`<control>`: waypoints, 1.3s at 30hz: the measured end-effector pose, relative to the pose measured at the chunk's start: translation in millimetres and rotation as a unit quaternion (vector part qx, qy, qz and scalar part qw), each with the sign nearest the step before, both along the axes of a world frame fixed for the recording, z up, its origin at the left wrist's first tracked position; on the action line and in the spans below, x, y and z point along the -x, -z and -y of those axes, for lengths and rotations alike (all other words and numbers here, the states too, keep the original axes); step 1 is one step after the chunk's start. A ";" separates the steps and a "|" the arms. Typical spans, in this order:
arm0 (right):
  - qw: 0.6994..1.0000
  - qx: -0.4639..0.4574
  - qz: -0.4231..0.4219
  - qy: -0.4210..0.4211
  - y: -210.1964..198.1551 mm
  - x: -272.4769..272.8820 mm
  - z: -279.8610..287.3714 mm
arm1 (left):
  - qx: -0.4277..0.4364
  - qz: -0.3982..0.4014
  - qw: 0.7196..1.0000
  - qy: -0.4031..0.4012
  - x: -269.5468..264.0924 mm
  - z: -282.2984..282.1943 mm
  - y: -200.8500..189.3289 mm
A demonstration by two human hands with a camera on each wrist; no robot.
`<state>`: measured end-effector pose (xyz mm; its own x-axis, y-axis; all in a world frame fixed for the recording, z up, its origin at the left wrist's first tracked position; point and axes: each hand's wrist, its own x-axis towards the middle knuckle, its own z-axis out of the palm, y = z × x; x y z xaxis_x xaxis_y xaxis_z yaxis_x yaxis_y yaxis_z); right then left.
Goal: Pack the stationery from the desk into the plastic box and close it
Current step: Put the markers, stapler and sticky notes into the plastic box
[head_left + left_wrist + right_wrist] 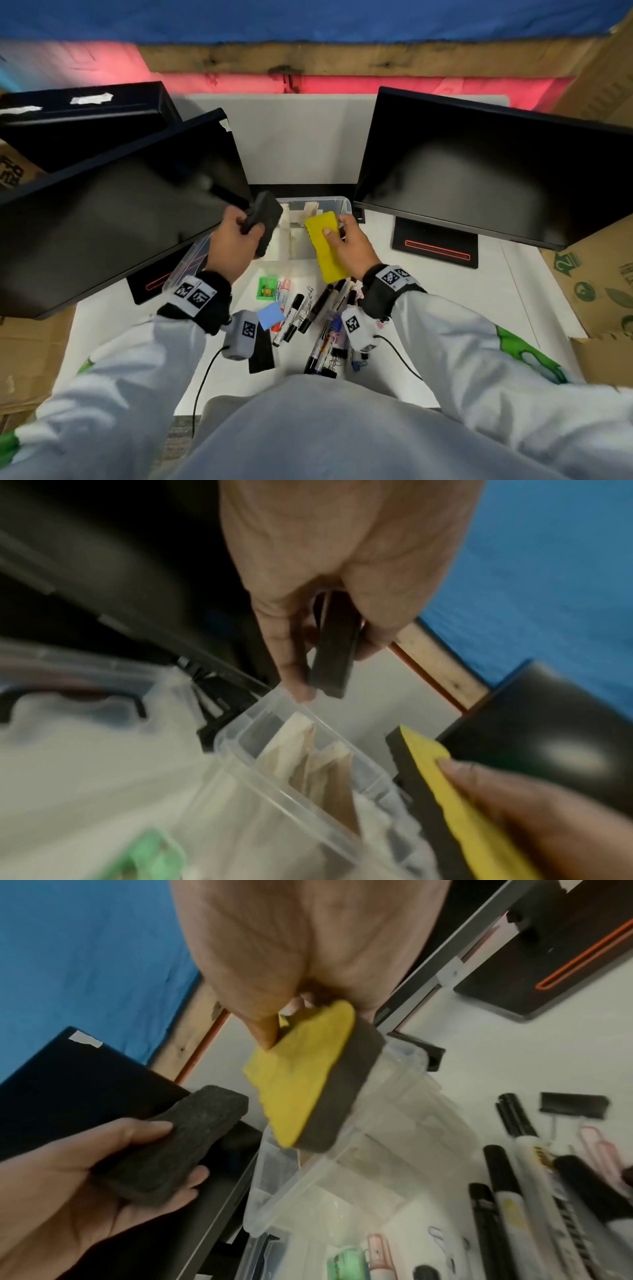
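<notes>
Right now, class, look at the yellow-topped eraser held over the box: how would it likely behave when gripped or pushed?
The yellow-topped eraser probably feels light: the right hand holds it up by one end. Its dark felt base looks soft, so it would likely give slightly under pressure. Being a flat block, it should slide rather than roll.

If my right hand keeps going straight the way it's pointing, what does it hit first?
Probably the plastic box: the right hand holds the yellow eraser over its open top, pointing at the far rim. Depth is unclear, so it could pass above the rim.
</notes>
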<state>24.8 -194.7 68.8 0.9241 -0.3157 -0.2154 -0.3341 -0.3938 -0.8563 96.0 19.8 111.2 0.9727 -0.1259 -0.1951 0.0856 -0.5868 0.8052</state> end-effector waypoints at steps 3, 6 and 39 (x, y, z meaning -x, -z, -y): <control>1.000 0.008 -0.021 0.003 1.1 -19.1 -4.9 | -0.205 0.100 0.970 0.083 -12.5 19.3 8.9; 0.998 0.004 -0.056 -0.002 6.4 -27.1 -10.9 | -0.326 0.128 0.920 0.175 -25.0 37.1 35.8; 0.944 0.257 -0.072 -0.194 30.4 -127.6 -68.5 | -0.119 -0.070 0.986 0.098 -49.8 -25.1 85.8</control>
<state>152.4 -126.2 38.4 0.9645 -0.0557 -0.2582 -0.1771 -0.8617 -0.4755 145.8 44.9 25.4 0.8954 -0.2434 -0.3729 0.0527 -0.7736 0.6315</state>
